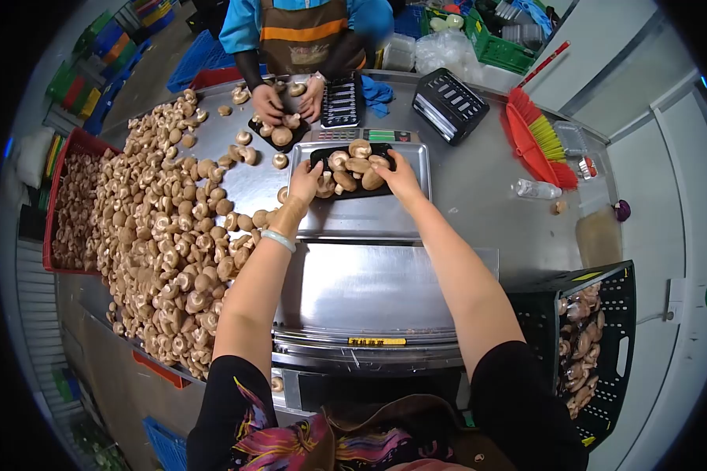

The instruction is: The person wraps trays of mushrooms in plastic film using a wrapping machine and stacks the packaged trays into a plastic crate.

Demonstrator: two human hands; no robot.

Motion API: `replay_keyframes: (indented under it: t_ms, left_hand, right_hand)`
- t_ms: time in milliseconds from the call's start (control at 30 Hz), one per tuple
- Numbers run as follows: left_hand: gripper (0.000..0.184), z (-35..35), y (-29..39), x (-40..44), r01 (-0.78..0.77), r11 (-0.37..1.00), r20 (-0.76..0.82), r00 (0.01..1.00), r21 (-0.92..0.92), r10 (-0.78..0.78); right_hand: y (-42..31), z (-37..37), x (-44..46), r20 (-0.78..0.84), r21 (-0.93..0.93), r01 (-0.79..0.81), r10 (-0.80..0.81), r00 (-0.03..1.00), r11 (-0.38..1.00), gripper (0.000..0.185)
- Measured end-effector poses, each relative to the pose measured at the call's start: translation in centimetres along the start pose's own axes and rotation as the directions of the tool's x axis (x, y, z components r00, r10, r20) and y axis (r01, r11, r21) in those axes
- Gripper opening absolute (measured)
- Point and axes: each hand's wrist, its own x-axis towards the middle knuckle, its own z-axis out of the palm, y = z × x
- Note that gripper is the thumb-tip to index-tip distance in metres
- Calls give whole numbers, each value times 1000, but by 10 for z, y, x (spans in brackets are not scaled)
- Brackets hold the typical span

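Mushrooms [359,166] on 1 black tray [379,148], sides in left fingers [302,176] and right fingers [390,175] (steel table [471,184], crates [507,55] beyond)

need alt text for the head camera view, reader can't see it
A person's left hand and right hand hold a black tray of mushrooms at a metal pan. A large mushroom pile lies at left; opposite, a co-worker handles another tray.

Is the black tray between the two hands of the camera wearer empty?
No, mushrooms lie in the black tray between the left hand and right hand.
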Motion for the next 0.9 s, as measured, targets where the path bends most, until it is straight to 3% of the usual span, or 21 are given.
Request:
replay_keyframes:
  t_ms: [167,300,367,433,467,567,633,667,700,767,800,900]
  left_hand:
    - [60,-6,28,-78,-86,994,63,994,-66,91]
    - [57,7,39,-182,-27,996,217,975,-87,46]
    - [55,16,23,-225,115,980,388,920,-162,-44]
    - [54,26,-23,-250,-96,992,339,933,-79,117]
    - [53,27,-14,-271,1,990,351,935,-142,49]
    - [51,16,-16,-307,5,998,353,936,-59,16]
    - [35,1,-23,-329,-184,975,133,977,121,168]
    - [21,-11,-13,-345,-249,888,38,966,387,255]
    - [17,-20,-12,-360,-268,821,-43,942,505,334]
    - [22,-33,-23,-382,-306,532,-13,858,790,513]
    - [26,-29,-29,-390,-269,521,-28,870,810,493]
    - [35,-3,-44,-399,-218,575,-35,917,788,397]
  right_hand:
    - [-46,-60,-78,1,-24,25,-25,1000,999,71]
    - [-52,-108,-185,23,-88,-20,23,999,996,68]
    - [-42,-124,-238,36,-98,-70,74,997,993,67]
    - [-38,-135,-280,39,-35,-121,122,992,992,64]
    - [-45,-142,-296,55,-39,-144,146,988,989,64]
    - [-34,-154,-330,47,15,-152,151,987,988,68]
    - [-42,-174,-355,-59,-14,-179,178,982,984,63]
    - [-41,-187,-368,-154,-199,-95,64,986,975,53]
    - [-43,-199,-379,-227,-382,-25,-68,972,924,44]
    - [-52,-212,-401,-277,-645,-167,-24,960,746,27]
    - [-50,-209,-410,-310,-711,-183,-70,948,679,27]
    - [-35,-186,-422,-202,-770,-175,26,979,614,28]
